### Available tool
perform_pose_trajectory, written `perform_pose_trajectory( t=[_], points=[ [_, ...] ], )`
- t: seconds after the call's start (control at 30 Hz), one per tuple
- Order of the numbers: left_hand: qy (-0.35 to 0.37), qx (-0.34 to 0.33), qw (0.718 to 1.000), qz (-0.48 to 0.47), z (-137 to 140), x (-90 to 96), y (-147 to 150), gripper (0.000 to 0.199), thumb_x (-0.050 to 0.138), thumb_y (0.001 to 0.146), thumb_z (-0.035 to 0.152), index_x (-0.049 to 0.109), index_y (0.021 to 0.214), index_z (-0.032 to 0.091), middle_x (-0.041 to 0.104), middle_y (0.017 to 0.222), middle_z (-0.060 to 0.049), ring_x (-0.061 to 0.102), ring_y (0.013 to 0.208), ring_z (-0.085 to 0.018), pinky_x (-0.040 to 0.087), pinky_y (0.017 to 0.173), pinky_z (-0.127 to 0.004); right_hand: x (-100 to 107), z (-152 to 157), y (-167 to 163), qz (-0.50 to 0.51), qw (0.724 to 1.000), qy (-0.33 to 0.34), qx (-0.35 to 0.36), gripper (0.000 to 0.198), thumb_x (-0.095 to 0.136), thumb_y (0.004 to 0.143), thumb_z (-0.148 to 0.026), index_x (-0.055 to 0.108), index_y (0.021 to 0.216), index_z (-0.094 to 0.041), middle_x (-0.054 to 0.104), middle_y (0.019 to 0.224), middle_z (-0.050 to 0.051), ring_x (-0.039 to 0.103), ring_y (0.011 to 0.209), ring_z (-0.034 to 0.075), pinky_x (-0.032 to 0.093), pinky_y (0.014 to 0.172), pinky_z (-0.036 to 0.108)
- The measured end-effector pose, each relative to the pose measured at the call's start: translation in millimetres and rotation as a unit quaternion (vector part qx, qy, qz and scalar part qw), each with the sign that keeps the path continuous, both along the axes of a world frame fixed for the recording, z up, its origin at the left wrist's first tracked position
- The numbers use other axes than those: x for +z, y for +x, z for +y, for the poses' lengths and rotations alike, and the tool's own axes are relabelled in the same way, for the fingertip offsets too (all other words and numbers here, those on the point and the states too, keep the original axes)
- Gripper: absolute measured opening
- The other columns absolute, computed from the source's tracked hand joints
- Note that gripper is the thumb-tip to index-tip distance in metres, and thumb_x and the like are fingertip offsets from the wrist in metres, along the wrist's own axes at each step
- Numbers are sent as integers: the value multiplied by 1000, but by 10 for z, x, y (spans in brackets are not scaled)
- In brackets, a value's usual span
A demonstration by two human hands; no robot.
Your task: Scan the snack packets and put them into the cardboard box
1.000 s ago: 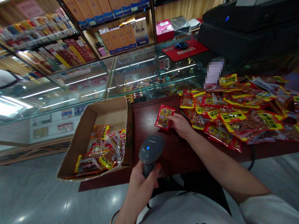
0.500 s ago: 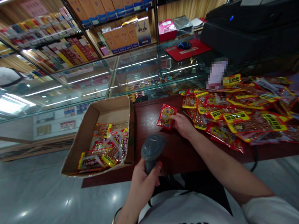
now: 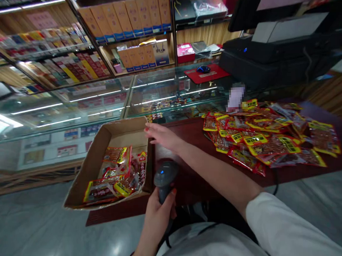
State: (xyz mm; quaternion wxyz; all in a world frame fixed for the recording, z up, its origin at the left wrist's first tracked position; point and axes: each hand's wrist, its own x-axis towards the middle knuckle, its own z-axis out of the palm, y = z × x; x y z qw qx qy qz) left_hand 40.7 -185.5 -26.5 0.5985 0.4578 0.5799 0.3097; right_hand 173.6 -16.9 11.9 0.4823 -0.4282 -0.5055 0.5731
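Note:
My left hand point(image 3: 160, 207) is wrapped round the handle of a grey barcode scanner point(image 3: 166, 173), with a small blue light showing on its head. My right hand point(image 3: 161, 136) reaches across to the right rim of an open cardboard box point(image 3: 103, 134). Its fingers are stretched out and hold nothing. Inside the box lie several snack packets point(image 3: 116, 179) in red, yellow and clear wrapping; one red-edged packet point(image 3: 129, 162) rests tilted on the others. To the right, a loose heap of similar snack packets point(image 3: 262, 139) covers the dark wooden tabletop point(image 3: 187, 172).
Behind the table runs a glass display counter point(image 3: 102, 102). A red mouse pad point(image 3: 221, 75) with a computer mouse point(image 3: 203, 69) lies on it, near a black machine point(image 3: 270, 59). Shelves of boxes point(image 3: 126, 16) line the wall. A dark cable point(image 3: 276, 182) hangs from the table's front edge.
My right hand has moved left from beside the heap to the box rim and let go of the small red packet. My left hand keeps the scanner. The view has shifted slightly.

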Motion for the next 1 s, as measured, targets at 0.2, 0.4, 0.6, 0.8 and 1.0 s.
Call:
perform_pose_trajectory(
  t=[0.2,0.4,0.6,0.8,1.0],
  points=[
    [-5,2,1000,-8,-15,-70,-50,46,70,75,49,61,102,13,54,53,8,50,37,-10,40,38,-21,-431,-104,1365,-610,767,99,-172,55,54,85,-10,53,139,-10,47,152,20,36,144,36,21,118,62],
    [-9,-16,1000,-7,-27,-61,34,43,69,76,46,62,101,12,54,55,8,50,37,-9,40,39,-21,-705,-345,1908,-740,662,17,-119,54,54,84,-14,53,138,-9,59,140,21,54,131,33,17,116,65],
    [-6,-14,1000,-5,-7,-64,17,41,71,77,44,63,102,13,55,55,7,51,39,-10,41,39,-21,-491,-635,1644,-656,712,93,-232,37,44,93,-25,70,119,-16,76,106,15,71,95,29,49,88,41],
    [4,15,1000,-6,14,-68,21,41,70,77,45,61,101,13,54,53,8,50,37,-9,39,39,-20,-576,-665,1396,-196,916,53,-346,31,50,89,-43,69,97,-20,72,82,4,66,70,21,56,59,31],
    [2,13,1000,-4,9,23,71,39,69,77,42,61,102,12,54,51,8,49,37,-9,40,41,-20,-1009,-546,1193,44,964,-86,-246,26,65,73,-38,64,95,-23,70,88,0,67,74,17,61,61,30]
  ],
)
